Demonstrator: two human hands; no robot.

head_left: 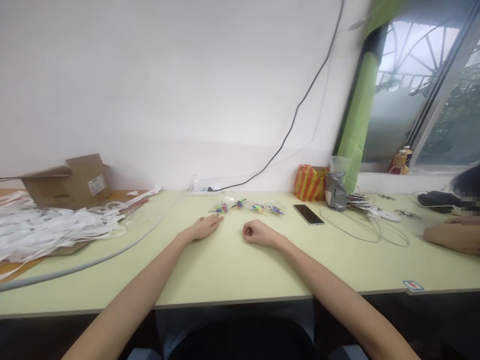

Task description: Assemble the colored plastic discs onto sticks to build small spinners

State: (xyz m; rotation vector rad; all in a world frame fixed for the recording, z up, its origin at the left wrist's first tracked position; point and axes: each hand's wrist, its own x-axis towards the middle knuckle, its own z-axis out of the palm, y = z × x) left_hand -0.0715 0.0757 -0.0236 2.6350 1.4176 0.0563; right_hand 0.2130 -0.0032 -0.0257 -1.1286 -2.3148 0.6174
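Note:
My left hand (204, 227) lies palm down on the pale green table (232, 275), fingers stretched out. Its fingertips are close to a small, multicoloured plastic piece (220, 208), the leftmost of several in a row. My right hand (259, 233) rests on its side on the tabletop, fingers curled into a loose fist with a hollow showing and nothing visible inside. Beyond it in the row are a blue and green piece (239, 203), a yellow and red one (258, 208) and a blue one (276, 210). They seem to lie in clear wrapping; their exact kind is too small to tell.
A phone (308, 214) lies right of the row, before a striped bag (309, 183) and a grey pouch (336, 192). At left are a cardboard box (71, 182), white strips (56, 230) and a grey cable (112, 256). Another person's arm (452, 236) rests at far right.

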